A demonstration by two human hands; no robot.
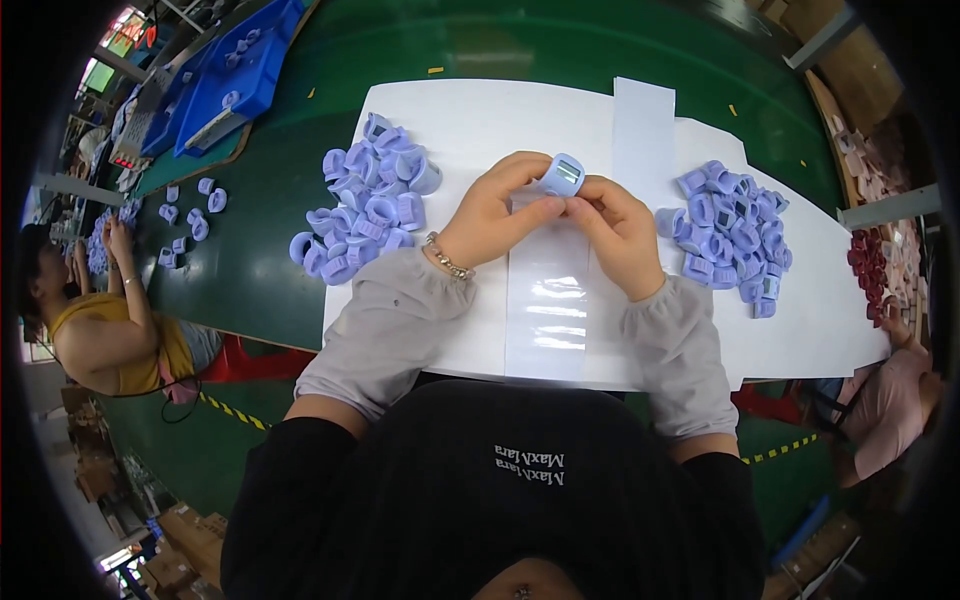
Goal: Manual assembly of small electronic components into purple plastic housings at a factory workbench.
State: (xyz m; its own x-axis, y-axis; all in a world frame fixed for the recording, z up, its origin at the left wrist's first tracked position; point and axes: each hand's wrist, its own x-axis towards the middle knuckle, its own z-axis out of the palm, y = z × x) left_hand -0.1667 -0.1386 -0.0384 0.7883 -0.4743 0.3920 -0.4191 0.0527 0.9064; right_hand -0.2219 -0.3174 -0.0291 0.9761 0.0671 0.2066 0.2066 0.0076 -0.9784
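Note:
Between both hands, over the middle of the white sheet, I hold a lavender watch-like band (pixel 562 172) with a small grey display facing up. My left hand (pixel 500 212) is closed, its thumb and index finger gripping the band's left side. On the other side, my right hand (pixel 622 238) pinches the near right edge, thumb and fingertips close together. Below the hands lies a strip of glossy clear film (pixel 548 345) with several shiny pieces in a row. A pile of similar bands (pixel 375 200) lies to the left, and another pile (pixel 735 225) to the right.
White sheets (pixel 460 110) cover the green table (pixel 480 45), with a paper strip (pixel 643 125) at the far side. Blue trays (pixel 250 60) stand far left, near loose bands (pixel 200 228). Co-workers sit at left (pixel 120 335) and right (pixel 900 400), beside dark red pieces (pixel 868 270).

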